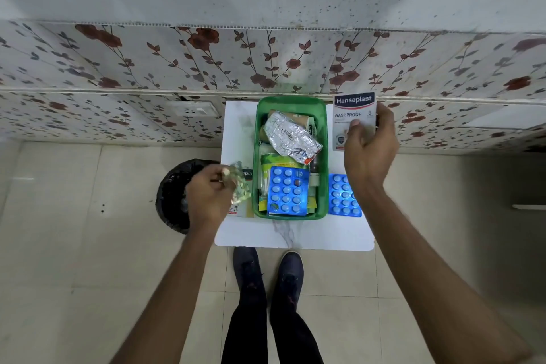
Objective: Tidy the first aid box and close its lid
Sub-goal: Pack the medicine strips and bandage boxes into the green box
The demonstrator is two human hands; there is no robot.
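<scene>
The green first aid box (257,139) stands open on a small white table (295,233). Inside lie a crumpled silver foil pack (291,136), a blue blister strip of tablets (286,189) and several other packets. My right hand (369,151) holds a white Hansaplast plaster box (353,115) upright to the right of the green box. My left hand (209,195) grips a crumpled clear wrapper (240,186) at the box's left side. A second blue blister strip (342,195) lies on the table right of the box. No lid is in view.
A bin lined with a black bag (174,195) stands on the floor left of the table. Another Hansaplast pack (243,204) lies on the table under my left hand. A floral-papered wall (266,62) is right behind the table. My shoes (267,269) are at its front edge.
</scene>
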